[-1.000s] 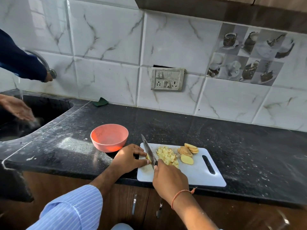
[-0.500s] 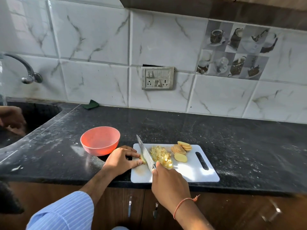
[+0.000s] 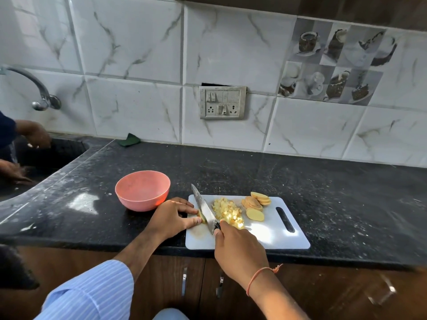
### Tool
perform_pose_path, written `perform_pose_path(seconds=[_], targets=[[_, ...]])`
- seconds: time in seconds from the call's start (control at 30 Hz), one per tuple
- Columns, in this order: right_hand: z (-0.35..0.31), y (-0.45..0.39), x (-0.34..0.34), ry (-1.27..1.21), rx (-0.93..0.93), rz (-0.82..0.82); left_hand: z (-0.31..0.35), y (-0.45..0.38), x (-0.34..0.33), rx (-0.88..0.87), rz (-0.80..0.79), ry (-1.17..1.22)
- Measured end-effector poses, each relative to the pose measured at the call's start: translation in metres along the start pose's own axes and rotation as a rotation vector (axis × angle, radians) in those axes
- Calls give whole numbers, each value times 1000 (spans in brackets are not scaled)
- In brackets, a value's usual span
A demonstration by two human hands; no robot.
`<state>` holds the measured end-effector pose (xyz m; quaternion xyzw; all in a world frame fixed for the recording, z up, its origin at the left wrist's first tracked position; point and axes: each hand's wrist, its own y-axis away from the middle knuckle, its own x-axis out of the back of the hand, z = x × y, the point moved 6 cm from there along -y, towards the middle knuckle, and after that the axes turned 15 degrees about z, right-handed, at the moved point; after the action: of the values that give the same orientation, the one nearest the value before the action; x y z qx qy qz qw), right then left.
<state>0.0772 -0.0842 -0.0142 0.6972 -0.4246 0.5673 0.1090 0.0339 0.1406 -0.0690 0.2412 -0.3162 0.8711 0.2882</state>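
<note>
A: Two hands at work: left hand (image 3: 172, 217) pins a small vegetable piece (image 3: 201, 217) at 9 o'clock on the cutting board (image 3: 272, 236), its fingers (image 3: 193, 221) curled down and pressed onto it. The right hand (image 3: 240, 248) is wrapped tight round the handle of the knife (image 3: 204, 210), with the blade across the piece.

B: Handling?

A: Piece judged light, firm, wet at the cut and likely slippery (little shows past the fingertips). Hold it from the top, tips tucked back from the blade. Knife: stiff patterned steel, dark handle; take it by the handle only.

B: Surroundings?

A: Diced heap (image 3: 227, 211) at board centre, round slices (image 3: 256, 202) at 1 o'clock. Matte pink bowl (image 3: 142, 190) at 10 o'clock off the board, on the speckled black stone surface (image 3: 346, 204). Board is smooth white plastic with a slot grip at 3 o'clock.
</note>
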Motion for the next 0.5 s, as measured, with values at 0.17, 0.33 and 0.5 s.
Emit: perform_pose_path(seconds=[0.17, 0.33, 0.5], targets=[[-1, 1, 1, -5, 8, 1, 0, 0, 0, 9, 6, 11], [-3, 1, 1, 8, 17, 8, -1, 1, -2, 97, 1, 112], [-11, -9, -5, 39, 27, -28, -1, 2, -2, 99, -4, 121]])
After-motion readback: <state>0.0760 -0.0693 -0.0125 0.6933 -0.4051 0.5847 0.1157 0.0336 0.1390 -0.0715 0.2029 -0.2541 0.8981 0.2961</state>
